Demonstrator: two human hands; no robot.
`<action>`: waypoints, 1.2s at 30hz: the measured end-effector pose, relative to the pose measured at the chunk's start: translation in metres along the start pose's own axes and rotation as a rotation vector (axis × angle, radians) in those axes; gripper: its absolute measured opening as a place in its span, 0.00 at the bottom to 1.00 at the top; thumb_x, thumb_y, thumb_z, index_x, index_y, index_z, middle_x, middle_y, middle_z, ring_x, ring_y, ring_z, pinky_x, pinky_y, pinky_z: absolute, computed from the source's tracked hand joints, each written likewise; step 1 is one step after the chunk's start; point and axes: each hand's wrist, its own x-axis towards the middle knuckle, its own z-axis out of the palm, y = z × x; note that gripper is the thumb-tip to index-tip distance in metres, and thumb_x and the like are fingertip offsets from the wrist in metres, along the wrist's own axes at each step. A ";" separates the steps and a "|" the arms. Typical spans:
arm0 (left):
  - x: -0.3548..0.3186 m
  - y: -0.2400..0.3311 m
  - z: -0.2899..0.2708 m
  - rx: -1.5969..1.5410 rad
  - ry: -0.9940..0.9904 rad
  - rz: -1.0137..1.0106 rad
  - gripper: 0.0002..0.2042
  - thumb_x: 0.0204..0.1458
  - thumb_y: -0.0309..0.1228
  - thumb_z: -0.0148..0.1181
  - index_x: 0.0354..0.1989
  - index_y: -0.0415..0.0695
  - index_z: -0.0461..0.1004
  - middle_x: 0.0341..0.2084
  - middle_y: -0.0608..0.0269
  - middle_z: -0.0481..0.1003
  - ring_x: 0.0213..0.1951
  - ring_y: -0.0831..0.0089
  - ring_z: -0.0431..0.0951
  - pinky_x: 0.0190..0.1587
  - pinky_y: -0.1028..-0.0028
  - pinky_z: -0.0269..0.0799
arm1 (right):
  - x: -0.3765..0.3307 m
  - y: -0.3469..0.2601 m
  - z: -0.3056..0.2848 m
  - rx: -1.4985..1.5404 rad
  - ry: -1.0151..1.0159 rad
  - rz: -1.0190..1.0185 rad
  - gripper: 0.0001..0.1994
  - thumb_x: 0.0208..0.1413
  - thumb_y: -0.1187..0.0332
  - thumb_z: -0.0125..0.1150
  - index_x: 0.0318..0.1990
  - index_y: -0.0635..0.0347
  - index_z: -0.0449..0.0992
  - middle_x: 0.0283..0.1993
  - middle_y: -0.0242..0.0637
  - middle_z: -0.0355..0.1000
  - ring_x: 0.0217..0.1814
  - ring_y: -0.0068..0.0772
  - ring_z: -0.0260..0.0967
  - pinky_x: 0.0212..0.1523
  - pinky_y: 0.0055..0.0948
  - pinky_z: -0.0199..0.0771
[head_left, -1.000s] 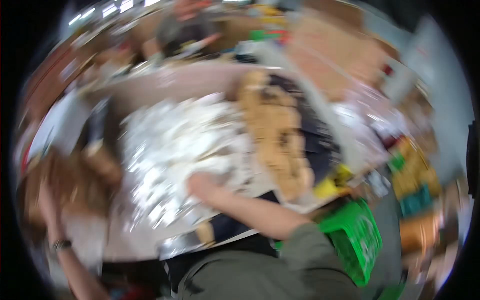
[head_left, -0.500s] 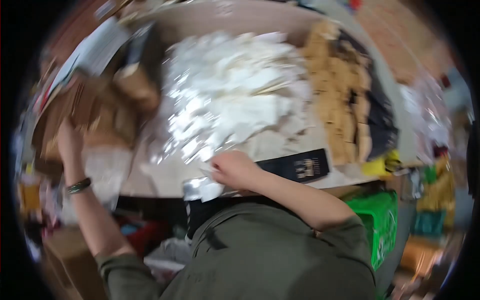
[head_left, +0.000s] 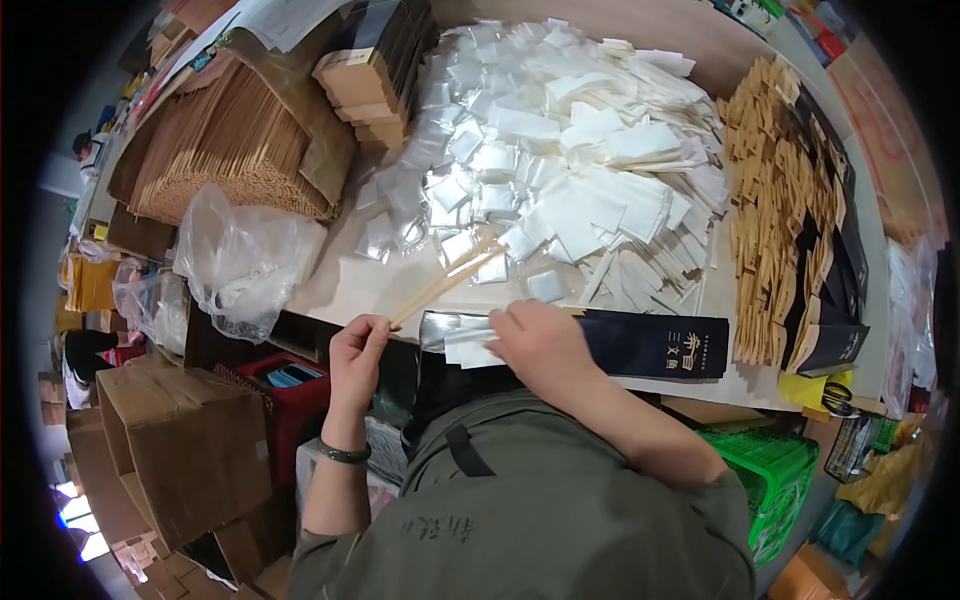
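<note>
My left hand (head_left: 360,345) pinches the near end of a pair of thin wooden chopsticks (head_left: 436,289), which slant up to the right over the table. At the table's front edge lies a long dark blue paper sleeve (head_left: 650,345) with light printing. My right hand (head_left: 545,350) lies over its left part, fingers closed on a white paper packet (head_left: 468,347). A shiny clear packet (head_left: 440,325) is beside that packet at the sleeve's left end. Just beyond the hands spreads a heap of small clear packets (head_left: 497,198) and white paper packets (head_left: 600,215).
At the left, many chopsticks (head_left: 215,150) stand bundled in brown paper beside a crumpled plastic bag (head_left: 250,265). Dark boxes (head_left: 365,75) are stacked behind. Folded tan-and-navy sleeves (head_left: 770,220) line the right side. Below are a green crate (head_left: 770,480) and a cardboard box (head_left: 185,450).
My left hand has come from the chopstick bundle to the front middle, bringing a pair of chopsticks. My right hand stays near the sleeve's left end. The view has shifted left and sharpened.
</note>
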 end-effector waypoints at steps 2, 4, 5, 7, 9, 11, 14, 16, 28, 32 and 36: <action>-0.001 0.014 0.000 -0.149 -0.095 -0.069 0.06 0.60 0.28 0.59 0.36 0.38 0.74 0.27 0.76 0.71 0.31 0.88 0.66 0.36 0.85 0.62 | -0.008 0.003 -0.022 -0.005 0.083 0.010 0.12 0.47 0.65 0.68 0.34 0.58 0.73 0.30 0.37 0.69 0.35 0.45 0.70 0.36 0.41 0.71; 0.003 0.017 -0.010 -0.085 -0.169 -0.093 0.05 0.59 0.28 0.60 0.35 0.39 0.73 0.26 0.76 0.71 0.30 0.88 0.67 0.35 0.85 0.62 | -0.028 0.013 -0.039 0.010 0.000 0.122 0.16 0.44 0.65 0.72 0.36 0.60 0.73 0.41 0.41 0.73 0.45 0.47 0.71 0.46 0.42 0.72; 0.007 0.019 -0.014 -0.022 -0.254 -0.113 0.06 0.58 0.27 0.62 0.34 0.39 0.72 0.26 0.76 0.70 0.30 0.88 0.67 0.34 0.85 0.62 | -0.036 0.018 -0.042 0.008 0.002 0.127 0.16 0.44 0.65 0.72 0.36 0.60 0.73 0.41 0.41 0.73 0.45 0.47 0.71 0.46 0.42 0.72; 0.017 0.022 -0.021 0.061 -0.305 -0.163 0.07 0.55 0.26 0.64 0.32 0.39 0.72 0.25 0.73 0.73 0.29 0.87 0.70 0.34 0.83 0.67 | -0.049 0.027 -0.040 0.010 -0.023 0.006 0.17 0.41 0.66 0.74 0.37 0.62 0.74 0.55 0.49 0.69 0.57 0.52 0.67 0.55 0.45 0.68; 0.028 0.026 -0.022 0.307 -0.283 -0.170 0.07 0.54 0.24 0.64 0.30 0.39 0.71 0.26 0.72 0.73 0.30 0.85 0.71 0.34 0.81 0.69 | -0.056 0.033 -0.036 -0.001 -0.056 -0.001 0.18 0.41 0.66 0.74 0.37 0.63 0.74 0.59 0.51 0.66 0.61 0.54 0.64 0.58 0.45 0.66; 0.033 0.031 -0.008 0.311 -0.311 -0.149 0.07 0.53 0.24 0.65 0.30 0.37 0.72 0.25 0.66 0.76 0.30 0.81 0.74 0.35 0.79 0.72 | -0.057 0.037 -0.033 -0.011 -0.089 -0.010 0.19 0.41 0.66 0.74 0.38 0.63 0.74 0.62 0.53 0.63 0.65 0.56 0.61 0.61 0.46 0.64; 0.017 0.042 0.070 0.392 -0.417 0.084 0.05 0.52 0.25 0.66 0.33 0.40 0.76 0.26 0.64 0.76 0.30 0.75 0.75 0.35 0.77 0.72 | -0.053 0.029 -0.026 0.045 -0.061 -0.025 0.19 0.41 0.65 0.74 0.37 0.64 0.74 0.60 0.52 0.65 0.63 0.55 0.62 0.61 0.45 0.64; 0.013 0.039 0.101 0.320 -0.385 0.339 0.05 0.51 0.24 0.66 0.34 0.40 0.77 0.35 0.59 0.74 0.34 0.69 0.75 0.36 0.75 0.72 | -0.050 0.029 -0.021 0.021 -0.064 0.001 0.19 0.42 0.64 0.74 0.39 0.64 0.74 0.60 0.51 0.65 0.64 0.54 0.61 0.61 0.45 0.64; 0.017 0.034 0.123 0.322 -0.171 0.113 0.10 0.52 0.26 0.63 0.42 0.40 0.76 0.28 0.56 0.76 0.34 0.63 0.80 0.38 0.69 0.75 | -0.052 0.029 -0.017 -0.047 -0.035 0.063 0.22 0.41 0.65 0.74 0.44 0.65 0.74 0.61 0.51 0.66 0.63 0.53 0.62 0.60 0.45 0.65; 0.006 0.051 0.139 -0.164 -0.618 -0.162 0.26 0.53 0.35 0.65 0.58 0.37 0.66 0.36 0.53 0.75 0.37 0.58 0.79 0.43 0.65 0.75 | -0.053 0.031 -0.023 0.012 -0.016 0.037 0.26 0.38 0.68 0.73 0.48 0.62 0.74 0.59 0.49 0.67 0.60 0.53 0.64 0.59 0.46 0.67; 0.005 0.068 0.090 0.663 -0.309 0.653 0.33 0.44 0.38 0.72 0.59 0.40 0.67 0.41 0.54 0.73 0.38 0.58 0.77 0.46 0.64 0.73 | -0.049 0.021 -0.039 0.011 -0.004 -0.030 0.22 0.38 0.71 0.69 0.46 0.57 0.75 0.49 0.51 0.67 0.52 0.50 0.68 0.49 0.42 0.70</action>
